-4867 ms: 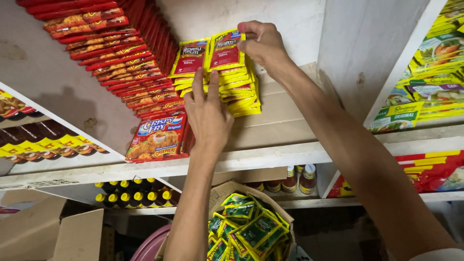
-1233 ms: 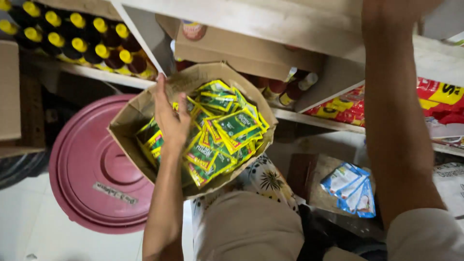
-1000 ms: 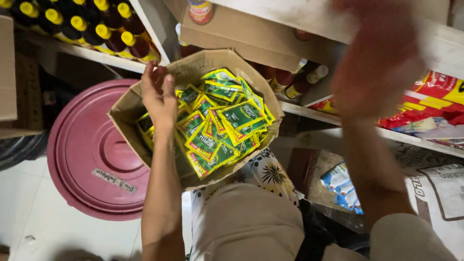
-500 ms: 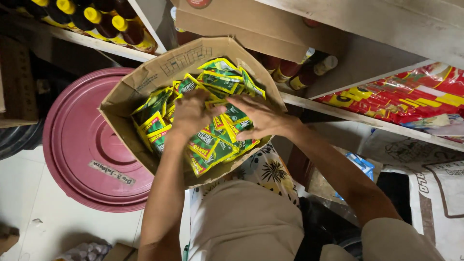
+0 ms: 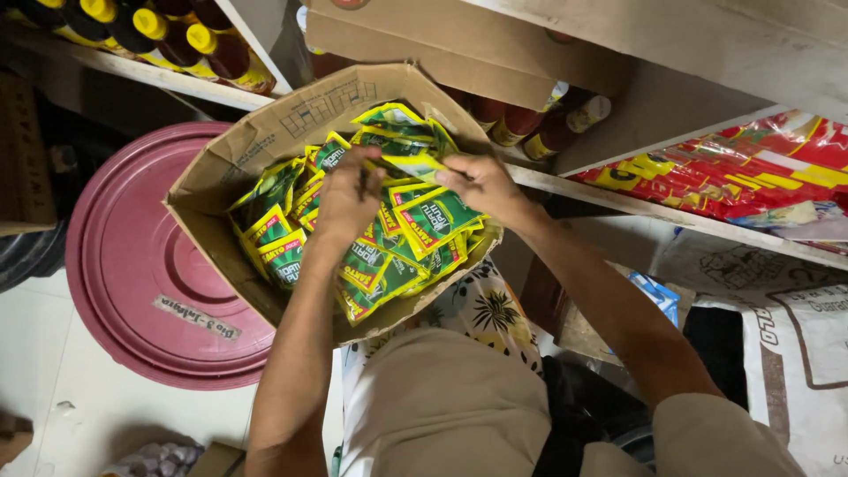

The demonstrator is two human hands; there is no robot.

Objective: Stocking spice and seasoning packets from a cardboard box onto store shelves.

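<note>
Green and yellow sachets (image 5: 424, 221) fill the open cardboard box (image 5: 221, 185) resting on the person's lap, below the wooden shelf (image 5: 671, 212). To gather them well, I judge it best to square several into 1 flat stack before lifting, so none slide off. The left hand (image 5: 349, 196) lies palm down on the heap, fingers curled into the packets. The right hand (image 5: 481, 184) pinches 1 sachet's edge between thumb and fingertips. Beyond, a maroon lid (image 5: 132, 265) and yellow-capped bottles (image 5: 177, 35).
</note>
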